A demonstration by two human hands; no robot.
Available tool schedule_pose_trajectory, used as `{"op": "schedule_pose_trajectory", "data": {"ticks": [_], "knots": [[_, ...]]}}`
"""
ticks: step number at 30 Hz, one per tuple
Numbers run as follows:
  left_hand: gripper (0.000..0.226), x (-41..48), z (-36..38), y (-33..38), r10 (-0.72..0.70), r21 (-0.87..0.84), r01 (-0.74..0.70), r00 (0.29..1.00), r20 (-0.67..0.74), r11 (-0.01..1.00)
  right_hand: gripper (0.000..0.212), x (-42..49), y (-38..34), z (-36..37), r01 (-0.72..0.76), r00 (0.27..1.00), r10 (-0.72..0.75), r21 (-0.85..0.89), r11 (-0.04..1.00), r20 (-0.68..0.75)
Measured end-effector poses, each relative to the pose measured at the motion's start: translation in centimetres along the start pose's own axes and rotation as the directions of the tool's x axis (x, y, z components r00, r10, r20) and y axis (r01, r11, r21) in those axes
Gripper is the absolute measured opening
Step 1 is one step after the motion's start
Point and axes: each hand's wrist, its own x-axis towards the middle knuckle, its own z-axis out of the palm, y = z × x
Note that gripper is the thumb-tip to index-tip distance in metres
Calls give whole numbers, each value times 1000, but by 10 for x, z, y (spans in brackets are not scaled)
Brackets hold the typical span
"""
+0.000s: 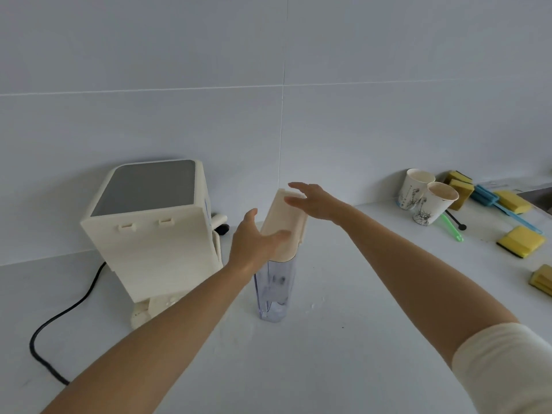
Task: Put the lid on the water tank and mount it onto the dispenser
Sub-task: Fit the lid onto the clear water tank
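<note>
A tall clear water tank point(274, 291) stands upright on the white counter, right of the cream dispenser point(155, 234). A cream lid point(285, 224) sits across the tank's top. My left hand point(254, 240) rests against the lid's near left end, fingers spread. Over the lid's far end is my right hand point(313, 200), flat with its fingers apart. Neither hand wraps around the lid. The dispenser has a grey top panel and shows its back, with two slots.
A black power cord point(59, 318) runs from the dispenser across the counter at the left. Two paper cups point(427, 198), several yellow sponges point(521, 242), a blue brush point(501, 207) and a green utensil lie at the right. A tiled wall stands behind.
</note>
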Motion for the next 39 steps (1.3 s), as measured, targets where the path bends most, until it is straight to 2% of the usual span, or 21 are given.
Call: {"op": "schedule_pose_trajectory", "data": {"ticks": [3, 7, 11, 18, 22, 24, 26, 28, 30, 39], "knots": [[91, -8, 9, -8, 6, 53, -4, 1000, -29, 999, 50, 10, -9, 12, 53, 998, -49, -124, 991, 34], [96, -11, 20, -14, 44, 207, -32, 997, -55, 978, 44, 18, -12, 24, 67, 995, -52, -186, 980, 84], [84, -10, 25, -17, 79, 329, -48, 994, -81, 943, 44, 17, -13, 24, 67, 995, -54, -176, 982, 78], [67, -6, 21, -18, 111, 350, -78, 991, -76, 933, 44, 12, -7, 21, 80, 997, -72, -265, 961, 38], [47, 0, 13, -16, 98, 378, -81, 995, -26, 922, 43, 10, 0, 15, 52, 999, -50, -310, 949, 15], [44, 6, 7, -16, 114, 377, -117, 993, 32, 919, 45, 9, 6, 12, 42, 999, -42, -326, 944, 9], [55, 11, 0, -16, 132, 384, -152, 988, 78, 911, 51, 7, 12, 8, 24, 1000, -26, -324, 946, -2], [78, 15, -9, -13, 139, 396, -163, 986, 88, 904, 57, 5, 18, 4, 5, 1000, -8, -319, 948, -9], [87, 21, -19, -12, 151, 397, -179, 983, 102, 900, 61, 1, 23, -1, 0, 1000, 1, -298, 955, 3], [78, 62, -46, -19, 117, 338, -178, 974, 192, 924, 77, -18, 37, -5, -27, 996, 35, -99, 995, 78]]}}
